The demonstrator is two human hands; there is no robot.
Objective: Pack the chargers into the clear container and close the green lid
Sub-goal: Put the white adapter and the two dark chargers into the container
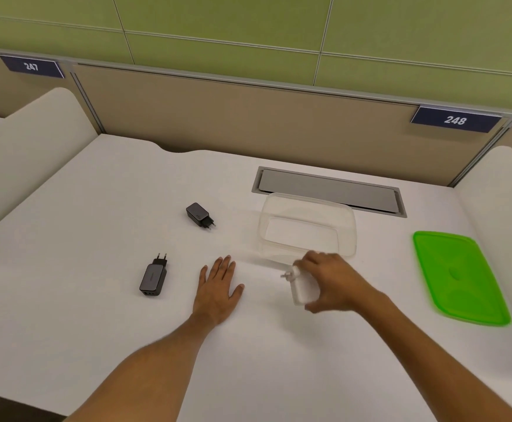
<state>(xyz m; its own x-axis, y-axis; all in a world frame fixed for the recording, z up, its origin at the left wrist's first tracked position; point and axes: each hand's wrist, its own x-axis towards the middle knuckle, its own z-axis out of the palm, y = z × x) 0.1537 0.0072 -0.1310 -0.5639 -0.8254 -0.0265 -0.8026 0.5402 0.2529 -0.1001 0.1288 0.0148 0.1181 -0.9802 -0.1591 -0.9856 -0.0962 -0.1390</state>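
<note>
Three chargers are in view, none inside the container. Farthest left, a dark grey rectangular charger [153, 278] lies flat on the white desk [96, 239], its two prongs pointing away from me and its ports toward me. Farther back and to its right, a smaller black block charger [199, 215] lies on the desk with prongs pointing right. My left hand [218, 289] rests palm down on the desk between the dark chargers and the container, fingers spread, gripping nothing. To its right, my right hand [329, 280] is clamped around a white rectangular charger [301, 286], prongs pointing left; whether it touches the desk I cannot tell, as the hand is blurred. Just beyond that hand sits the clear rectangular plastic container [308, 226], open and empty, in front of a grey metal hatch [329, 190] set into the desk. Farthest right, well apart from the container, the bright green rectangular plastic lid [458, 277] lies flat on the desk.
</note>
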